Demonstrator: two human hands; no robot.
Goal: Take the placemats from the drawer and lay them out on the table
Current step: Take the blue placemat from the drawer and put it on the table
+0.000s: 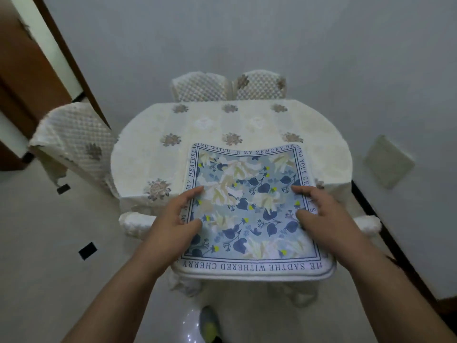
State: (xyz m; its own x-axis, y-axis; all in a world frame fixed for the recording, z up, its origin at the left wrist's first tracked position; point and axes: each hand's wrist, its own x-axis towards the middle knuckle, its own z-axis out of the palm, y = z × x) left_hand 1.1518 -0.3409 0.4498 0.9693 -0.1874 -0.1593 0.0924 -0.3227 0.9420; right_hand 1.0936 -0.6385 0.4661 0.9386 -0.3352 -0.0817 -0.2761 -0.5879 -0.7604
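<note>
A person is gripping a stack of blue floral placemats by its side edges. The left hand is clasping the left edge and the right hand the right edge, thumbs and fingers lying on the top mat. The stack is hanging over the near edge of the table, covered by a cream flowered tablecloth. Quilted chairs are standing around it.

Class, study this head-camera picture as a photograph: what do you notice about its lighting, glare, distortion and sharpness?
Head view: dim, flat, bluish light with only faint shadows; wide-angle distortion bows the table edges and door frame; a glare patch shines on the floor tile at bottom centre; the placemat lettering reads clearly, while the chairs at the margins look softer; both hands, left hand and right hand, are reasonably sharp.
</note>
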